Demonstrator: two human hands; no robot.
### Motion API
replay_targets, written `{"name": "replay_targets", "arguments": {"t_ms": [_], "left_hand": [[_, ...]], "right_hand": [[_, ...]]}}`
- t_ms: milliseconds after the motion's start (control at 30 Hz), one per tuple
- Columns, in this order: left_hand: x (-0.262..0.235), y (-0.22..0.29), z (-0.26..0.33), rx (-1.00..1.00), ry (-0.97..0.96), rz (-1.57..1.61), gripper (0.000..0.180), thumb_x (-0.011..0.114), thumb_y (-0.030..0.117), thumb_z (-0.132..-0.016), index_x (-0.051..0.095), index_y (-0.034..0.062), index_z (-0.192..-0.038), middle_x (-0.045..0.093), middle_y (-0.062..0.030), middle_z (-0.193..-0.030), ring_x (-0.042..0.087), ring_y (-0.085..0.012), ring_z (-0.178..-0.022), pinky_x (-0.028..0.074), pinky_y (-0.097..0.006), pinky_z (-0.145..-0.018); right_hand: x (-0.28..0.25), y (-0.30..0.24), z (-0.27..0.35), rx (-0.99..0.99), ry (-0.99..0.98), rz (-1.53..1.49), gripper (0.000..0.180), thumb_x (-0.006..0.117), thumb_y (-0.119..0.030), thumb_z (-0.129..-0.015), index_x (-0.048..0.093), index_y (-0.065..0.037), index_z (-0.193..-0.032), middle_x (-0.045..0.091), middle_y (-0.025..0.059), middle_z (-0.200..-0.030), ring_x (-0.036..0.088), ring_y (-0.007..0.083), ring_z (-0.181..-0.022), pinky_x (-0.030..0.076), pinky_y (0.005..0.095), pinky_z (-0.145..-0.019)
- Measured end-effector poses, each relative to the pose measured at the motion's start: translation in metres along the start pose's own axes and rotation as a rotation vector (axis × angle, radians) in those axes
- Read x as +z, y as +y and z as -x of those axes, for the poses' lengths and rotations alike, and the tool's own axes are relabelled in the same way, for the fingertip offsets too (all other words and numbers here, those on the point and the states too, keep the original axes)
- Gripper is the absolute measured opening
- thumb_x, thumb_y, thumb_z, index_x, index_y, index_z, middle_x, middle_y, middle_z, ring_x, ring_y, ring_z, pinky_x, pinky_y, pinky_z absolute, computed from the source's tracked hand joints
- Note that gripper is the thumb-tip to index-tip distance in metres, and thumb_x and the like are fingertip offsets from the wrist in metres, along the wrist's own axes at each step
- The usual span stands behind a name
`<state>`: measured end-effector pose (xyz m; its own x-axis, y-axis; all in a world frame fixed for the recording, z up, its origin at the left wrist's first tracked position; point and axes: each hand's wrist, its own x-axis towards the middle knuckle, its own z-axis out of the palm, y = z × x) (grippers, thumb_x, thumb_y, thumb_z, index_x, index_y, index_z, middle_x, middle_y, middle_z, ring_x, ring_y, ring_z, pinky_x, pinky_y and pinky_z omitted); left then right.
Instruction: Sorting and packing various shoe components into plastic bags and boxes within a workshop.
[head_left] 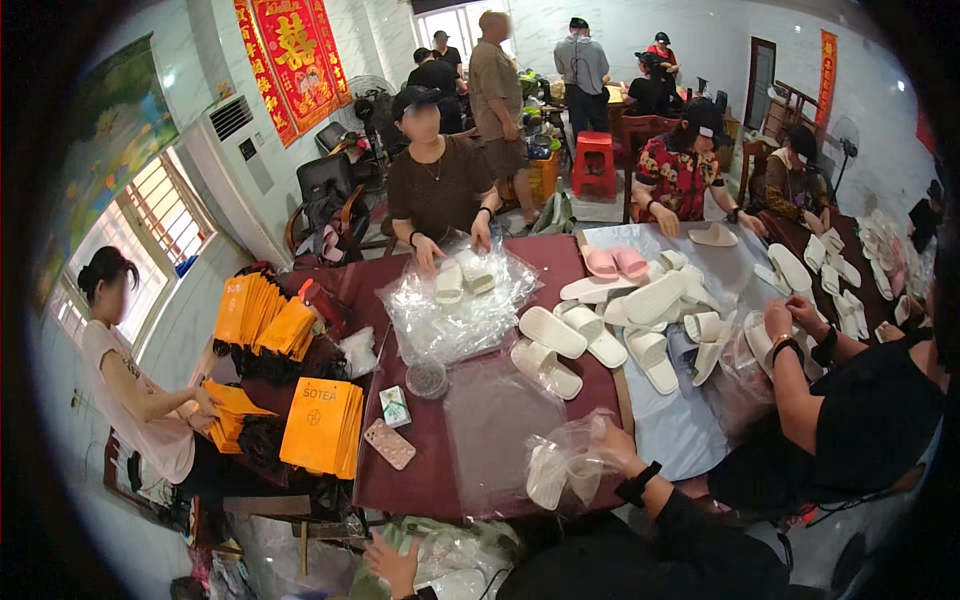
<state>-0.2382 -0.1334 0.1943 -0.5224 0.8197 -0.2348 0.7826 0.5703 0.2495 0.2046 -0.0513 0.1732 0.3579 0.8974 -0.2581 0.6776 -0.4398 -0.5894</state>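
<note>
My right hand (618, 450), with a black band at the wrist, grips the edge of a clear plastic bag (590, 435) near the table's front edge. A pair of white slippers (547, 475) shows inside or under its film. Low in the view my left hand (392, 564) is open, fingers spread, with nothing in it. It is beside a large greenish plastic sack (440, 540) that has white slippers in it. A flat stack of clear bags (500, 425) lies on the dark red table, left of my right hand. Loose white slippers (545, 368) lie beyond it.
Orange paper bags (322, 425), a phone (389, 444), a small box (395, 406) and a round clear container (427, 380) are on the left. More slippers (655, 300) pile up on the right. Co-workers (440, 190) handle goods around the table; one (830, 400) works close by on my right.
</note>
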Motion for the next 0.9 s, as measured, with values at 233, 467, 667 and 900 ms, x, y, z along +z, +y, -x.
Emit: {"name": "replay_targets", "arguments": {"t_ms": [233,467,667,900], "left_hand": [[0.075,-0.132,0.021,-0.152,0.065,-0.338,0.099,0.056,0.069,-0.061,0.016,0.0218,-0.139,0.006,-0.0201,-0.142,0.019,-0.0463,-0.123,0.019,-0.062,-0.094],[0.08,-0.123,0.037,-0.099,-0.121,-0.326,0.097,0.042,0.074,-0.068,0.016,0.0111,-0.138,0.013,-0.0213,-0.14,0.033,-0.0402,-0.118,0.035,-0.054,-0.086],[0.081,-0.099,0.044,-0.114,0.019,-0.049,0.105,0.073,0.034,-0.061,0.004,0.0204,-0.139,0.006,-0.0208,-0.141,0.018,-0.0395,-0.127,0.024,-0.055,-0.095],[0.093,-0.105,0.093,-0.335,0.116,-0.163,0.1,0.072,0.031,-0.061,0.01,0.0193,-0.139,0.01,-0.0215,-0.14,0.019,-0.0428,-0.125,0.022,-0.049,-0.1]], "right_hand": [[0.038,0.074,-0.029,-0.21,-0.114,-0.788,0.037,0.055,0.002,-0.076,0.046,-0.002,-0.112,0.058,0.0104,-0.103,0.058,0.0198,-0.09,0.048,0.0307,-0.078],[0.021,0.048,0.026,-0.159,0.142,-0.83,0.043,0.058,-0.002,-0.072,0.046,0.0,-0.114,0.057,0.0085,-0.098,0.055,0.0196,-0.088,0.045,0.0296,-0.078],[-0.012,0.048,0.04,-0.105,-0.025,-1.187,0.032,0.056,-0.004,-0.078,0.05,-0.001,-0.108,0.058,0.0062,-0.094,0.058,0.0164,-0.079,0.049,0.0301,-0.068],[-0.052,0.049,0.075,-0.236,-0.112,-1.163,0.032,0.056,-0.006,-0.079,0.049,-0.004,-0.111,0.056,0.0074,-0.099,0.057,0.0167,-0.084,0.05,0.03,-0.069]]}}
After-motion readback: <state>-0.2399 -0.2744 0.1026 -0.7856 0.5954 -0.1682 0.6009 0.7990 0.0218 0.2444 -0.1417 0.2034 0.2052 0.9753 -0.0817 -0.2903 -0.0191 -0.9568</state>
